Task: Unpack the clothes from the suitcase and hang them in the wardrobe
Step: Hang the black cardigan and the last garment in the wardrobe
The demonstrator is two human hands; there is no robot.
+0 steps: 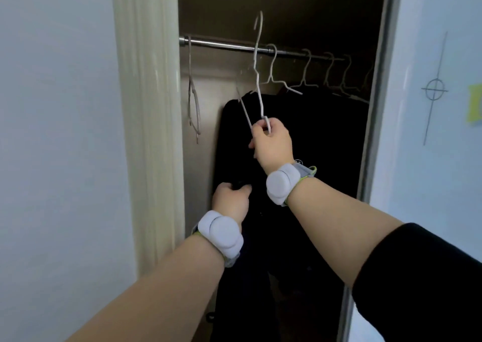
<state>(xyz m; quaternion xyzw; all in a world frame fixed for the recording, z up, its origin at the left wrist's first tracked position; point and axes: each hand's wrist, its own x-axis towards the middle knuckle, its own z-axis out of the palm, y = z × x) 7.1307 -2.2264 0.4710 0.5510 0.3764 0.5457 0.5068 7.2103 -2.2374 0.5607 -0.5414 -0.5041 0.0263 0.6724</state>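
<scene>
Head view. The right hand (272, 143) pinches the lower end of a white hanger (258, 62) between thumb and curled fingers. The hanger's long axis runs almost straight up from this hand. Its hook stands above the rod (227, 43), which crosses between hook and hand, so the coming move is judged to be a short drop of the hook onto the rod.

The left hand (230, 200), below and left of the right, grips a fold of the dark garment (234, 138) with curled fingers. The garment hangs beside and beneath both hands. Dark cloth on a dark ground makes it unclear whether it already sits on the hanger.

The wardrobe (287, 2) holds one bare hanger (194, 101) left of the hands. Up and right of them are several more hangers (307, 67) on the rod, with dark clothes below.
</scene>
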